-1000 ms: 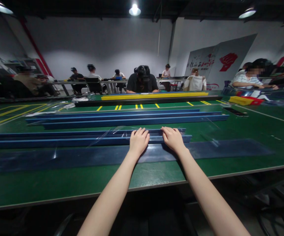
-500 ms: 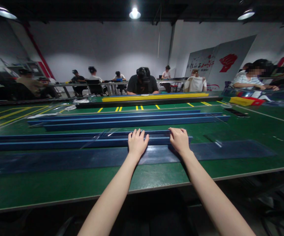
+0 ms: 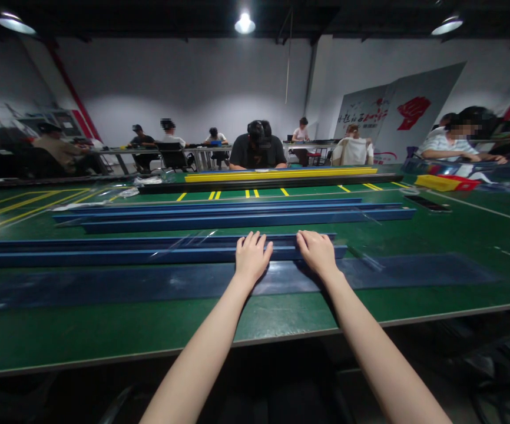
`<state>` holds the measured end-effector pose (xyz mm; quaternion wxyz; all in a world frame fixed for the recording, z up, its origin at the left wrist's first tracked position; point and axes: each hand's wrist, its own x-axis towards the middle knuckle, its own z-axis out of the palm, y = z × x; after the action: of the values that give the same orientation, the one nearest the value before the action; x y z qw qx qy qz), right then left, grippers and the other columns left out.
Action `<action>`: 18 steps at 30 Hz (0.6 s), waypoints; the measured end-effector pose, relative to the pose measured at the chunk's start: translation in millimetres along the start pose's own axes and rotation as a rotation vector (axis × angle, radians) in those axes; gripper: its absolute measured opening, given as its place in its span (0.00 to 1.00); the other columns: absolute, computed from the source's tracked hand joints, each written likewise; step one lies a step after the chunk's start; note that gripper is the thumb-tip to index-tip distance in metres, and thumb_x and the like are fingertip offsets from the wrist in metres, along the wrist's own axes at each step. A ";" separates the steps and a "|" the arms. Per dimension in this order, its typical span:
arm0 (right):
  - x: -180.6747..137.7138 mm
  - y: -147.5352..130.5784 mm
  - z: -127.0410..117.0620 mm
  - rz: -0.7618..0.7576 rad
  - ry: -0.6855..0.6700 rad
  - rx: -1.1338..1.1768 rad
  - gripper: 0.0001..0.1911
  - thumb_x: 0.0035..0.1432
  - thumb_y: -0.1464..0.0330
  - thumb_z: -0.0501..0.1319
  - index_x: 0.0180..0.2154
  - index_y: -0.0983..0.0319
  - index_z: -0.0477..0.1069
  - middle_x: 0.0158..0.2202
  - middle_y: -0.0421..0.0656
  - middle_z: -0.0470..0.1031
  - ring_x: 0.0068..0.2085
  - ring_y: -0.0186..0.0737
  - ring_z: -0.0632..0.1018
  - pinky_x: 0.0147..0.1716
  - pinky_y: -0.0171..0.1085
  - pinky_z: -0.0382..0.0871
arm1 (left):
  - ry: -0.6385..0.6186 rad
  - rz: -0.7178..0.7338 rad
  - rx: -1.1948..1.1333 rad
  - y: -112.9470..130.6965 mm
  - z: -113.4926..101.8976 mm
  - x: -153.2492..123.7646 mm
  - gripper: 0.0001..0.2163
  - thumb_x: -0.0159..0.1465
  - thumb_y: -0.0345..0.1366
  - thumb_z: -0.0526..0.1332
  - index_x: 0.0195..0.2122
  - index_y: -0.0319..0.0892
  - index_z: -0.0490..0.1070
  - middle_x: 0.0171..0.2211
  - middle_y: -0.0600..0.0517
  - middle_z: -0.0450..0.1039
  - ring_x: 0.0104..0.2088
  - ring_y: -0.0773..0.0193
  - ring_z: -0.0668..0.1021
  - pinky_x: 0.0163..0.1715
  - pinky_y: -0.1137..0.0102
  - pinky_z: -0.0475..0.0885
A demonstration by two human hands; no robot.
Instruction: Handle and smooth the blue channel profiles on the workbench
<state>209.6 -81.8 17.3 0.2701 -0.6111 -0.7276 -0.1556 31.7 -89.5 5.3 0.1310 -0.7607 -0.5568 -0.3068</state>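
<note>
Could skew the near blue channel [image 3: 158, 257] on the worktop [image 3: 281, 318] by pressing unevenly with left hand [image 3: 252, 259] and right hand [image 3: 317, 253] near its right-hand end. Could scuff the translucent strip [image 3: 149, 285], lying flat just nearer, by dragging low across it. Reaching forward, palms-down, slightly apart, bent over the channel. Cannot tell grip, whether pinching or merely resting, with far side hidden.

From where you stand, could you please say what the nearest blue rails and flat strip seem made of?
Nearest blue rails: satin plastic or coated metal, perhaps, with straight, softly lit edges. Flat strip: probably glossy plastic, given bright glare.
</note>
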 end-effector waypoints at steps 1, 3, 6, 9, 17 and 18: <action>0.2 1.0 -0.4 0.016 0.004 -0.008 0.18 0.62 0.64 0.44 0.31 0.60 0.70 0.36 0.42 0.76 0.38 0.36 0.73 0.35 0.35 0.53 | 0.000 0.003 -0.002 0.2 -0.1 -0.1 0.17 0.65 0.40 0.46 0.45 0.41 0.70 0.50 0.45 0.69 0.52 0.55 0.67 0.50 0.58 0.59; 0.5 3.0 -0.8 0.048 0.012 -0.022 0.19 0.62 0.64 0.44 0.29 0.61 0.70 0.34 0.42 0.76 0.37 0.36 0.74 0.35 0.35 0.52 | 0.000 0.005 -0.006 0.5 -0.3 -0.3 0.16 0.65 0.40 0.47 0.45 0.41 0.70 0.50 0.45 0.69 0.52 0.56 0.67 0.50 0.58 0.59; 0.8 6.5 -1.0 0.084 0.029 -0.040 0.19 0.62 0.65 0.44 0.27 0.61 0.69 0.32 0.43 0.76 0.35 0.36 0.74 0.35 0.36 0.52 | 0.003 0.000 -0.008 0.5 -0.7 -0.7 0.16 0.65 0.40 0.47 0.45 0.41 0.70 0.50 0.46 0.69 0.52 0.56 0.68 0.50 0.58 0.59; 0.4 9.4 -1.3 0.093 0.040 -0.054 0.19 0.62 0.65 0.44 0.26 0.61 0.68 0.31 0.43 0.76 0.34 0.36 0.74 0.35 0.36 0.51 | 0.003 -0.002 -0.008 0.6 -1.5 -0.9 0.16 0.64 0.40 0.47 0.45 0.42 0.70 0.49 0.46 0.69 0.52 0.56 0.68 0.50 0.58 0.59; -2.3 7.0 0.0 -0.013 0.040 -0.099 0.18 0.62 0.65 0.44 0.29 0.62 0.69 0.32 0.45 0.76 0.37 0.38 0.73 0.35 0.36 0.52 | 0.010 0.012 -0.010 2.3 -0.8 -1.3 0.16 0.64 0.40 0.47 0.45 0.42 0.70 0.50 0.45 0.68 0.52 0.55 0.68 0.50 0.57 0.59; -2.7 5.8 0.9 -0.036 0.037 -0.100 0.18 0.62 0.65 0.44 0.31 0.62 0.69 0.33 0.45 0.76 0.39 0.38 0.73 0.36 0.36 0.52 | 0.010 0.018 -0.009 2.9 -0.8 -1.4 0.16 0.64 0.40 0.47 0.45 0.42 0.70 0.50 0.45 0.68 0.52 0.55 0.68 0.50 0.57 0.59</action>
<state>215.4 -82.3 14.4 0.2499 -0.6078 -0.7245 -0.2078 33.9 -92.0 5.4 0.1333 -0.7648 -0.5478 -0.3118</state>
